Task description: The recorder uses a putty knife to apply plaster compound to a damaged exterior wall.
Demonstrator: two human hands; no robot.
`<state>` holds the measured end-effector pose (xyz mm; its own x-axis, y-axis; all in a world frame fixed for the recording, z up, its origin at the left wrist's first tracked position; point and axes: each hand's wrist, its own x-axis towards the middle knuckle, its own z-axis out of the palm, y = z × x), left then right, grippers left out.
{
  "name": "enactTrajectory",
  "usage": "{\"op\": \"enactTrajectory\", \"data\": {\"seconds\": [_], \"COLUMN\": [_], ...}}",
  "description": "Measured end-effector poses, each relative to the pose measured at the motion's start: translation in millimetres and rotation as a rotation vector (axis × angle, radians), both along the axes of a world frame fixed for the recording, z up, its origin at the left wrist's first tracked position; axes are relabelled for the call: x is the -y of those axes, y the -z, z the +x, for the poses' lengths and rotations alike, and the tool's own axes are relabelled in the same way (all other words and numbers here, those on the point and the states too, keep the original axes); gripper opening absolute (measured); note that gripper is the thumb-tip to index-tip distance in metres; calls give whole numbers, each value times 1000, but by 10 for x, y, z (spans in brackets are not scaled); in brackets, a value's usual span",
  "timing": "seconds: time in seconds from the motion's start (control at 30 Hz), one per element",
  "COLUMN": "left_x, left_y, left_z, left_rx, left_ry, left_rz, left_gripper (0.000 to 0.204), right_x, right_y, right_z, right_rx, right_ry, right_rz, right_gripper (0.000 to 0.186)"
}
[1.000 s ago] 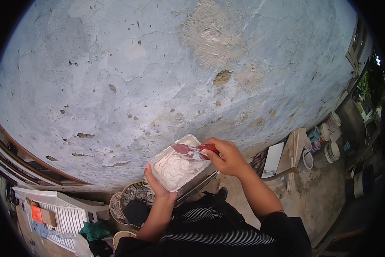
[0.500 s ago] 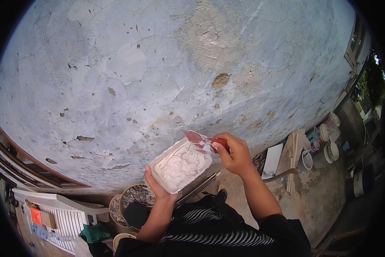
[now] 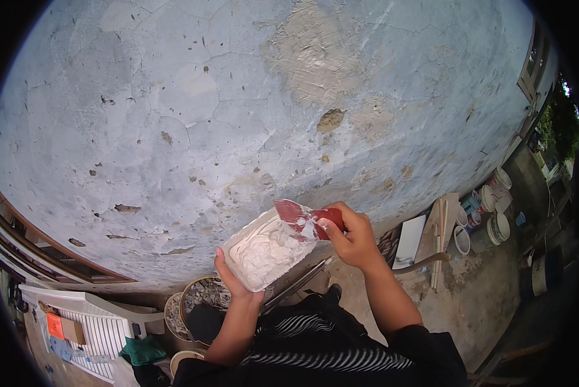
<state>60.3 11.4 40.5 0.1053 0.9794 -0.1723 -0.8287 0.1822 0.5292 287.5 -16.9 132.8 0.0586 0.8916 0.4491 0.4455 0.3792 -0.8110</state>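
My left hand holds a white rectangular tub from below, its thumb along the near left side. Thick whitish filler paste fills the tub, its surface stirred into ridges. In my right hand is a red putty knife, gripped by the handle. Its smeared blade lies over the tub's far right corner, pointing left. Beyond the tub rises a pale blue wall with cracks and chips. A beige patch covers part of it, and a deeper hole shows just below that patch.
Buckets of rubble stand at the wall's foot on the left, beside a white slatted bench with an orange box. To the right are a white board, wooden strips and several pails. A window frame juts at left.
The putty knife has turned slightly, showing more of its blade and handle over the tub's corner. Both hands and the tub have shifted a little to the left.
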Motion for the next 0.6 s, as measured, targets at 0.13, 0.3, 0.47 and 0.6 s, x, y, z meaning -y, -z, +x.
{"op": "enactTrajectory", "data": {"seconds": [0.13,0.3,0.47,0.6], "left_x": [30,2,8,-6], "left_y": [-24,21,0,-44], "left_z": [2,-5,5,-23], "left_rx": [-14,5,7,13], "left_ry": [-1,-10,-20,-18], "left_rz": [5,-25,-12,-7], "left_gripper": [86,86,85,85], "right_x": [-37,73,-49,38], "right_y": [-18,-21,5,-87], "right_z": [9,-133,-87,-149], "right_rx": [111,-44,175,130], "right_ry": [61,-74,87,-80], "right_rz": [-65,-45,67,-69], "right_gripper": [14,12,11,10]}}
